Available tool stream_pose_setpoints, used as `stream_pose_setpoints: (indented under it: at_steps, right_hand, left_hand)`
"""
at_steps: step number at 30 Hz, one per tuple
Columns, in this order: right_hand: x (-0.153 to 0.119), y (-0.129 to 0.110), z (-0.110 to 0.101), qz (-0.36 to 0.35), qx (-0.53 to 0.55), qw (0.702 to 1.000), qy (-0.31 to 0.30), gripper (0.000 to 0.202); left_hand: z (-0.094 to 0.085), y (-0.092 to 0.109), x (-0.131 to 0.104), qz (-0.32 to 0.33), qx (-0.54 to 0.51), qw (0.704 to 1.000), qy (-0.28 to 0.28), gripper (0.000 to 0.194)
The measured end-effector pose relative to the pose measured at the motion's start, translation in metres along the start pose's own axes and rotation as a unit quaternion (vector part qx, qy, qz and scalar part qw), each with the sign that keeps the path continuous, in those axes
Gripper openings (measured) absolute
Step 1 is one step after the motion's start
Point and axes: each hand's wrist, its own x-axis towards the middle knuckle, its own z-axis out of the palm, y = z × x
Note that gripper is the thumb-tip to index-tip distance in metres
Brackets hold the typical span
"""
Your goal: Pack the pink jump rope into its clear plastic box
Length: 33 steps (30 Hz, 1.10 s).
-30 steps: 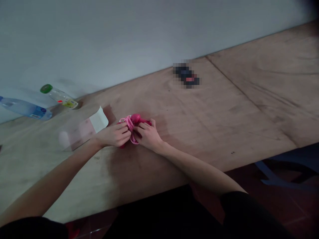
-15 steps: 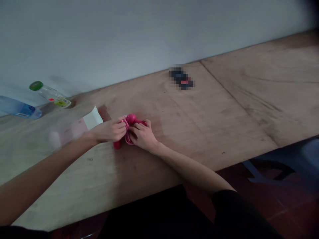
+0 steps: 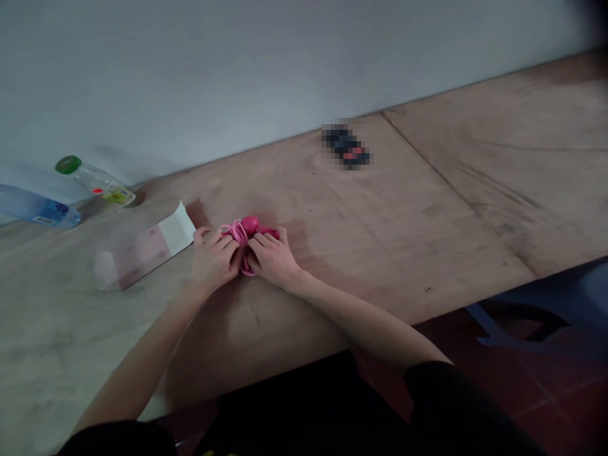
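Note:
A pink skipping rope (image 3: 239,229), its cord gathered in a bundle, lies on the wooden table between my hands. A rounded pink end (image 3: 249,223) shows above the cord. My right hand (image 3: 274,256) is closed around a pink handle, the thumb side against the cord. On the other side, my left hand (image 3: 216,258) has its fingers curled over the left part of the rope. That hand hides most of what it grips. Left of it lies a clear plastic package (image 3: 142,252) with a white flap, apart from the fingers.
A glass bottle with a green cap (image 3: 97,182) and a blue plastic bottle (image 3: 38,206) lie tilted by the wall at left. A pixelated dark item (image 3: 346,147) is at the back of the table (image 3: 361,253). A bluish chair (image 3: 546,316) stands below the right edge.
My left hand has turned and come down over the rope's left side, covering the handle that showed below it. Its forearm has swung right. My right hand stays in place.

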Motion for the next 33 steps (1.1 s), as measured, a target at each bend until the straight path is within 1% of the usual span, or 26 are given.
stream_pose_setpoints:
  at_steps: [3,6,9,12,14,17,20,22,25,27,30,33]
  right_hand:
    - [0.000,-0.001,-0.003,0.003,-0.009,1.000,-0.014,0.012]
    - [-0.001,-0.001,-0.003,0.007,0.003,1.000,-0.009,0.011]
    - [-0.001,0.001,-0.001,0.014,0.037,0.999,0.004,0.007]
    - [-0.002,0.007,0.000,0.012,0.083,0.996,0.019,0.009]
    - [-0.001,0.011,-0.001,0.005,0.119,0.993,0.028,0.010]
    - [-0.001,0.021,-0.005,-0.005,0.181,0.983,0.032,0.009]
    - [0.000,0.031,-0.010,-0.023,0.217,0.976,0.018,0.012]
    - [-0.001,0.035,-0.014,-0.042,0.226,0.973,0.012,0.012]
    - [-0.001,0.036,-0.018,-0.071,0.240,0.968,0.018,0.008]
    - [-0.002,0.034,-0.020,-0.081,0.248,0.965,0.014,0.007]
    - [-0.003,0.032,-0.023,-0.072,0.254,0.964,0.003,0.005]
    - [-0.004,0.030,-0.027,-0.057,0.241,0.969,0.018,0.002]
  left_hand:
    - [0.004,0.005,-0.003,-0.051,-0.049,0.997,0.029,0.016]
    - [0.003,0.010,-0.009,-0.102,-0.076,0.991,0.032,0.015]
    - [-0.001,0.019,-0.015,-0.163,-0.097,0.982,0.022,0.022]
    - [-0.004,0.033,-0.021,-0.203,-0.097,0.973,0.041,0.031]
    - [-0.005,0.045,-0.024,-0.198,-0.087,0.974,0.069,0.032]
    - [-0.004,0.062,-0.030,-0.151,-0.076,0.980,0.102,0.042]
    - [0.001,0.076,-0.035,-0.113,-0.076,0.985,0.110,0.050]
    - [0.006,0.082,-0.038,-0.118,-0.076,0.984,0.111,0.048]
    - [0.011,0.084,-0.039,-0.142,-0.055,0.981,0.120,0.035]
    - [0.013,0.083,-0.039,-0.143,-0.045,0.981,0.124,0.025]
    - [0.017,0.081,-0.038,-0.128,-0.064,0.983,0.117,0.024]
    - [0.020,0.079,-0.038,-0.135,-0.092,0.981,0.108,0.022]
